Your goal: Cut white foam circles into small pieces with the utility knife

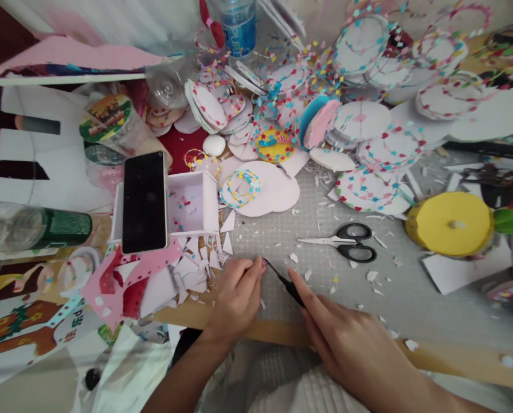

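Head view, right fingers (303, 291) clamped on black tool (289, 285), left fingers (253, 269) together, desk edge (277, 331) close, open mat (415, 304) rightward

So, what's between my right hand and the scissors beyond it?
Small paper scraps, mostly white, scattered on the grey mat; the head view shows them between your right hand and the scissors.

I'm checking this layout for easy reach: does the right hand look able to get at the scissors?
Probably yes: the scissors lie uncovered on the mat beyond the right hand, with only paper scraps between, though its thin black tool may need putting down first.
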{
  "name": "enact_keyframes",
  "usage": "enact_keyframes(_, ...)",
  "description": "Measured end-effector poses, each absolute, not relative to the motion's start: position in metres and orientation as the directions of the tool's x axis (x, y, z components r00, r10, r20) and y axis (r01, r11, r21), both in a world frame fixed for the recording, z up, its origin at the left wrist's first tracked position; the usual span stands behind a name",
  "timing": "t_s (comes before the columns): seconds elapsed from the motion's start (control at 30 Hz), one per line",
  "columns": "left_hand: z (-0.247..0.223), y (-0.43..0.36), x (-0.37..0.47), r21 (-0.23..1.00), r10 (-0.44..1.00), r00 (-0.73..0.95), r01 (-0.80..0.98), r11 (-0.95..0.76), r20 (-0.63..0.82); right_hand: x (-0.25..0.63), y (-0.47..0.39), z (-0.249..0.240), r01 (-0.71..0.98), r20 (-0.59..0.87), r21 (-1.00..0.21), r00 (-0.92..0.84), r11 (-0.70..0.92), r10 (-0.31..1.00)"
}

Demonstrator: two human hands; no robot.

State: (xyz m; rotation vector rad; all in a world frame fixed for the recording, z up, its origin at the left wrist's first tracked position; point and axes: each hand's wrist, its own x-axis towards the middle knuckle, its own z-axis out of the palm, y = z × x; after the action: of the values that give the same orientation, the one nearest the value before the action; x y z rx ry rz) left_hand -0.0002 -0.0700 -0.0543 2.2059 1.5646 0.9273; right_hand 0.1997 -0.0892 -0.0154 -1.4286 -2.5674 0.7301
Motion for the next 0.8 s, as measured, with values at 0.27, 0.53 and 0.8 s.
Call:
enact_keyframes(0.27, -0.054, -0.07, 0.0, 0.558, 0.915, 0.206, 0.739, -0.377, 0.346, 0.199, -0.093, -0.019, 0.775, -0.139, -0.464, -0.543, 0.429, 0.828)
enact_keyframes(0.53, -0.055, -0.07, -0.001, 0.556, 0.914, 0.214, 0.738, -0.382, 0.344, 0.198, -0.094, -0.02, 0.768, -0.163, -0.5, -0.538, 0.401, 0.827)
enact_keyframes(0.8, -0.055, -0.07, -0.001, 0.565, 0.913, 0.216, 0.729, -0.387, 0.347, 0.202, -0.102, -0.021, 0.759, -0.155, -0.533, -0.521, 0.373, 0.839)
